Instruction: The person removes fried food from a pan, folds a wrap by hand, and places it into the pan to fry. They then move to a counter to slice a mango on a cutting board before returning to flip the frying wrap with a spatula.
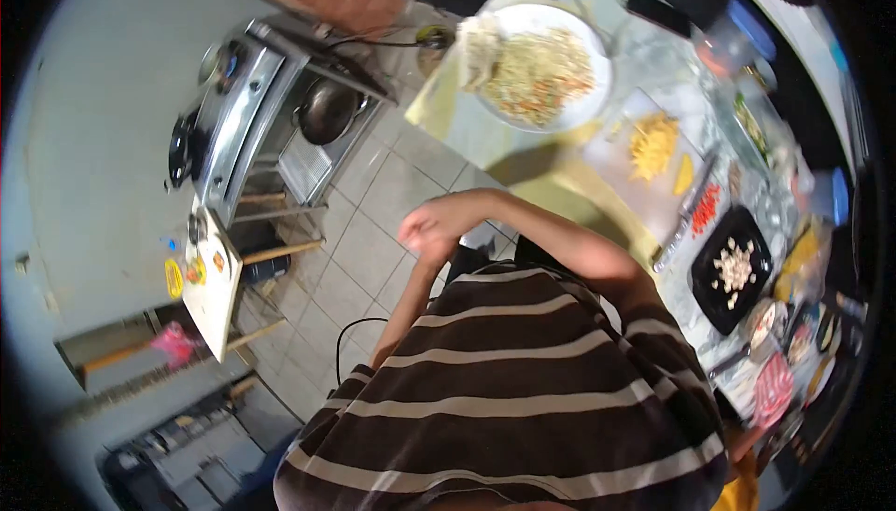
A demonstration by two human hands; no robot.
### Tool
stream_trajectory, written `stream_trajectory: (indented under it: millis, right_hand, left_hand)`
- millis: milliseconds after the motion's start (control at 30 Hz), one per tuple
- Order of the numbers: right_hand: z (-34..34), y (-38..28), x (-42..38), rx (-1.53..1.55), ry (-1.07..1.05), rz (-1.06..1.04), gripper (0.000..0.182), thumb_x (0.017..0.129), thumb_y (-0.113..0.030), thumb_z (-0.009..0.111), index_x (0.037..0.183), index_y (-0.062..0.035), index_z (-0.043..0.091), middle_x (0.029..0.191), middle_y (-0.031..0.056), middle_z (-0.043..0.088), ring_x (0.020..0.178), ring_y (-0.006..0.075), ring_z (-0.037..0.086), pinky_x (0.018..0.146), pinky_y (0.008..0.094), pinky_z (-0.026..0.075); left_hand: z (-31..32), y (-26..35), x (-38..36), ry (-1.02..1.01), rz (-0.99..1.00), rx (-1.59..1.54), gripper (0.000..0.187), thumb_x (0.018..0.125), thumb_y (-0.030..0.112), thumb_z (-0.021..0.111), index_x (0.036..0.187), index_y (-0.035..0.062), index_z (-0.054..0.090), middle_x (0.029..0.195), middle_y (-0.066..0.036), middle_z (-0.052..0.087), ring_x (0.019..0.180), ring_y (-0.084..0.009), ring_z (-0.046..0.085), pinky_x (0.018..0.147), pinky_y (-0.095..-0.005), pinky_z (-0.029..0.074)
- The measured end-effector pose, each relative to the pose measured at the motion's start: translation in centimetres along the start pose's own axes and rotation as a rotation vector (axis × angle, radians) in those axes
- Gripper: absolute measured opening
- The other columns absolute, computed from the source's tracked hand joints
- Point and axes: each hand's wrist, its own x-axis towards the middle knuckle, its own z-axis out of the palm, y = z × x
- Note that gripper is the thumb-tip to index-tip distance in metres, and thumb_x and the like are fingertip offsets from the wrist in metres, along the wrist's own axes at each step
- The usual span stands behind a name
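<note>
My right hand [462, 215] is in front of my body, above the tiled floor, and laps over my left hand [437, 252]. The two hands touch or nearly touch. Their fingers are blurred and partly hidden, and no held object shows. To the right, the counter's near edge lies close to my right forearm. On it stands a white plate [597, 91] of shredded pale and orange vegetables, with a pale cloth-like lump [479, 52] at its left rim. Beside the plate, yellow strips [652, 145] lie on a white cutting board [623, 175].
A knife [686, 212] lies by chopped red pieces [707, 209]. A black plate [709, 273] holds pale diced pieces. Lidded containers [737, 40] and bags line the counter's back. Leftward stand a metal stove [245, 128] with a dark pot [327, 112] below and a small table [217, 301].
</note>
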Motion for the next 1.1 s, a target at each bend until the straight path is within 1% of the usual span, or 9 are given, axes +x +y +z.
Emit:
stream_trajectory:
  millis: [67,167,300,467,567,633,833,967,1100]
  right_hand:
    - [0.3,0.2,2.4,0.008,0.258,0.191,0.034,0.095,-0.027,0.054,0.121,-0.0049,0.058,0.112,0.0101,0.065,0.098,0.0183,0.062,0.088,0.0329,0.049]
    - [0.5,-5.6,8.5,-0.107,0.326,0.158,0.03,0.095,-0.021,0.053,0.119,-0.0039,0.058,0.108,0.0092,0.066,0.093,0.0162,0.062,0.084,0.0316,0.05]
    - [3.0,-5.3,17.6,0.059,0.382,-0.023,0.029,0.099,-0.021,0.047,0.121,-0.0025,0.056,0.107,0.0112,0.065,0.092,0.0191,0.066,0.081,0.0338,0.052]
    - [6.1,-1.6,25.0,0.146,0.259,0.096,0.03,0.101,-0.025,0.048,0.121,-0.0049,0.057,0.109,0.0093,0.065,0.093,0.0172,0.065,0.08,0.0308,0.051]
    - [7.7,-0.3,27.8,0.206,0.343,0.203,0.031,0.101,-0.026,0.048,0.123,-0.0056,0.056,0.109,0.0092,0.065,0.093,0.0175,0.065,0.081,0.0305,0.051]
    - [8.5,-0.3,29.2,0.265,0.38,0.243,0.033,0.101,-0.027,0.049,0.124,-0.0054,0.055,0.108,0.0094,0.065,0.094,0.0182,0.065,0.08,0.0307,0.051]
    - [8.7,2.9,31.4,0.264,0.489,0.464,0.032,0.101,-0.03,0.049,0.12,-0.005,0.056,0.105,0.0083,0.064,0.089,0.0165,0.065,0.077,0.0301,0.052]
    - [6.4,6.2,34.7,0.163,0.433,0.584,0.03,0.101,-0.03,0.047,0.111,-0.0039,0.057,0.096,0.0084,0.065,0.083,0.0157,0.065,0.074,0.0291,0.053]
    - [0.8,4.3,42.2,0.406,0.264,0.527,0.026,0.102,-0.028,0.046,0.093,-0.005,0.055,0.079,0.0074,0.063,0.069,0.0177,0.064,0.067,0.0306,0.052]
  left_hand:
    - [-1.5,12.7,0.1,-0.014,-0.03,0.584,0.033,0.092,0.019,0.063,0.12,0.002,0.058,0.115,-0.013,0.061,0.107,-0.0166,0.059,0.082,-0.0319,0.051]
    - [-5.6,15.3,0.3,0.282,0.07,0.16,0.025,0.086,0.012,0.071,0.106,-0.001,0.063,0.098,-0.014,0.066,0.094,-0.0178,0.064,0.074,-0.0313,0.052]
    - [-15.7,19.3,-3.7,0.353,0.026,0.1,0.017,0.086,0.011,0.072,0.093,-0.0026,0.064,0.074,-0.004,0.067,0.07,-0.011,0.062,0.069,-0.0279,0.05]
    - [-27.9,13.9,-11.7,0.443,-0.117,0.015,0.016,0.088,0.01,0.069,0.095,-0.0024,0.062,0.082,-0.002,0.063,0.075,-0.0092,0.057,0.069,-0.0261,0.047]
    - [-31.4,10.6,-16.2,0.707,-0.035,0.186,0.044,0.085,0.004,0.069,0.124,0.007,0.048,0.124,-0.01,0.044,0.097,-0.0189,0.057,0.076,-0.0291,0.052]
    - [-32.9,9.8,-18.1,0.793,-0.126,0.254,0.053,0.082,0.004,0.073,0.127,0.0094,0.045,0.127,-0.011,0.039,0.099,-0.0233,0.056,0.079,-0.0326,0.055]
    - [-36.8,7.3,-18.4,0.909,-0.212,0.191,0.016,0.088,0.019,0.07,0.085,0.0031,0.068,0.097,-0.008,0.06,0.08,-0.0183,0.061,0.069,-0.0303,0.05]
    - [-40.6,6.9,-17.5,0.932,-0.151,0.133,0.017,0.09,0.02,0.068,0.088,0.0028,0.066,0.094,-0.008,0.059,0.08,-0.0169,0.06,0.067,-0.0295,0.049]
    - [-45.8,5.9,-16.4,1.051,-0.244,-0.047,0.018,0.094,0.02,0.063,0.092,0.0021,0.061,0.086,-0.005,0.06,0.073,-0.0143,0.058,0.066,-0.0277,0.048]
